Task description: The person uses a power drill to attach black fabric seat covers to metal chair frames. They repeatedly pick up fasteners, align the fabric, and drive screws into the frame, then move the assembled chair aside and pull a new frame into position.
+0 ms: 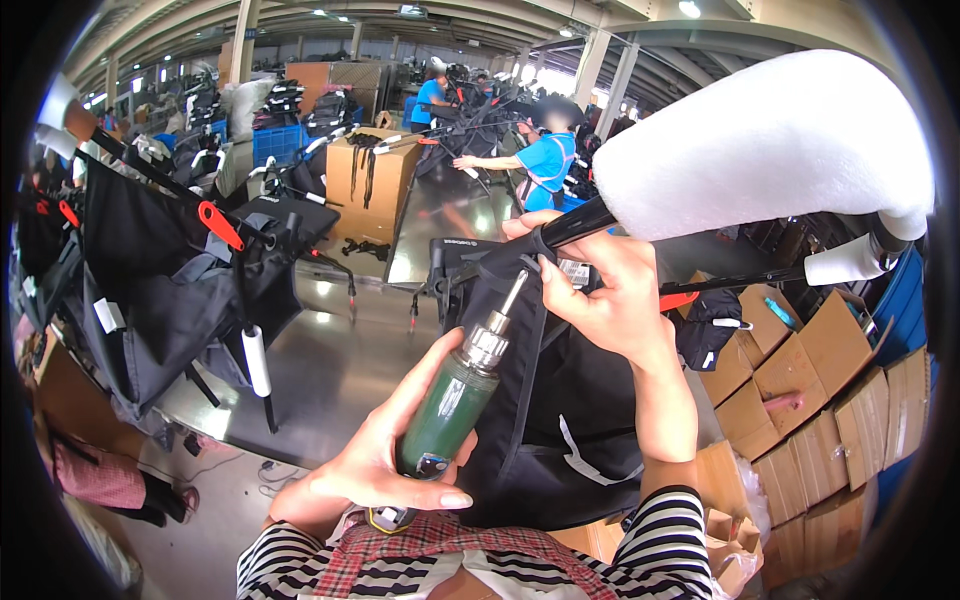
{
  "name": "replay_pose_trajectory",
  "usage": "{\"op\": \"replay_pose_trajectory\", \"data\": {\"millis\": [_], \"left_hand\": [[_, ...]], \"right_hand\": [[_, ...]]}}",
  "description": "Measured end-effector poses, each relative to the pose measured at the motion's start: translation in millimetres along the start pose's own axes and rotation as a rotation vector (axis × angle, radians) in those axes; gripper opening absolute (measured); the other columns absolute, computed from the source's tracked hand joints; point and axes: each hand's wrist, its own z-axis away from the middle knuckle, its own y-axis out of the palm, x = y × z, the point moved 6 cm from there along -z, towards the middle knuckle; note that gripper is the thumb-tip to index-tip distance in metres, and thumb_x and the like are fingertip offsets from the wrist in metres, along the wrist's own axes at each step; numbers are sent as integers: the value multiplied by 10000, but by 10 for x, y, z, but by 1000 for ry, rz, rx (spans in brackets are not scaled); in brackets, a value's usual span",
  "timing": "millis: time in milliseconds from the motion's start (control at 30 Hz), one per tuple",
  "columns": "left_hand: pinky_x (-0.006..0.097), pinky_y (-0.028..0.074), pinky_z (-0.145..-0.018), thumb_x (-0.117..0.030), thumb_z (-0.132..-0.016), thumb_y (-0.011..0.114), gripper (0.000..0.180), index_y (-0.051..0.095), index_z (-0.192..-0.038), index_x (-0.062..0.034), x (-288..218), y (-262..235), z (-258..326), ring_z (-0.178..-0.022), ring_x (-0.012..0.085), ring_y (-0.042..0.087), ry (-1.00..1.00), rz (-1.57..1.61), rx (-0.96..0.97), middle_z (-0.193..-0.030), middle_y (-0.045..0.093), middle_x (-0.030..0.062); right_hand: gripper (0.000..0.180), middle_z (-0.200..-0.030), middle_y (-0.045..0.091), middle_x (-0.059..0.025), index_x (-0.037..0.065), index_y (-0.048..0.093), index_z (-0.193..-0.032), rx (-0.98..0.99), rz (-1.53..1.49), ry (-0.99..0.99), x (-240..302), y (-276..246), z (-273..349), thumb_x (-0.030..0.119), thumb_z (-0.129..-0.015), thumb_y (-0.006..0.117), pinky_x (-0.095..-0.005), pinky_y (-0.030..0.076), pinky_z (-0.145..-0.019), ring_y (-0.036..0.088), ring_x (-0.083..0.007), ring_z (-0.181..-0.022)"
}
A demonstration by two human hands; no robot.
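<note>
Screwdriver, green-bodied and powered (pixel 450 400), sits clamped in the left hand (pixel 385 465), its bit slanting up-right toward the black fabric seat (pixel 560 400) that the nearer right hand (pixel 610 300) pinches at the black tube (pixel 575 225).

1. one view only: a head-worn fisheye camera, the left of a side-by-side pair, upright and not mirrored.
2. it looks forward and down from the wearer's head, over striped sleeves that enter from the lower edge.
3. nearness: the left hand (pixel 395 455) and right hand (pixel 600 295) sit close under the lens at centre frame; a white foam-wrapped bar (pixel 770 140) passes very near at upper right.
4. reach: the wide lens also takes in the grey floor (pixel 330 370), cardboard boxes (pixel 820 390) at right and distant workers in blue.
5. distortion: straight edges bow toward the dark circular rim.
6. no second view is present, so no shared area to report.
</note>
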Motion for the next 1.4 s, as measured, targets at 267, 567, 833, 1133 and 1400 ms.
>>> {"op": "replay_pose_trajectory", "data": {"millis": [267, 567, 833, 1133, 1400], "left_hand": [[269, 508, -701, 33, -714, 844, 1244, -13, -1603, -121, 9, 94, -24, -793, 106, 586, 36, -3, -44, -958, 597, 61], [260, 490, -691, 49, -726, 828, 1233, -27, -1599, -111, 21, 157, -33, -770, 105, 588, 62, 24, -60, -932, 599, 67], [264, 480, -689, 55, -728, 820, 1229, -38, -1596, -94, 38, 186, -51, -781, 116, 594, 74, 104, -64, -1012, 588, 78], [272, 488, -688, 74, -734, 801, 1217, -41, -1596, -97, 18, 218, -57, -790, 120, 599, 71, 124, -93, -1053, 578, 74], [283, 494, -585, 150, -791, 663, 1140, -67, -1598, -191, 55, 302, -51, -592, 143, 585, 56, 141, -44, -783, 571, 108]], "right_hand": [[274, -992, 739, -160, -45, 681, -1080, -90, -147, -1, -8, 22, -8, -52, -820, 595, -337, 558, -822, 734, -259, -924], [252, -941, 730, -183, -38, 686, -1073, -151, -165, 54, 9, 53, 23, -21, -832, 615, -339, 562, -766, 741, -276, -871], [297, -900, 710, -185, -23, 652, -1090, -135, -20, -55, 84, 29, 40, 13, -796, 644, -368, 558, -723, 718, -318, -786], [328, -1032, 740, -158, -83, 652, -1096, -133, 51, 57, 23, 75, 100, -67, -779, 573, -339, 571, -830, 740, -272, -909], [334, -989, 752, -145, -76, 653, -1102, -192, 118, 66, -4, 130, 130, -90, -783, 556, -334, 584, -769, 748, -255, -836]]}}
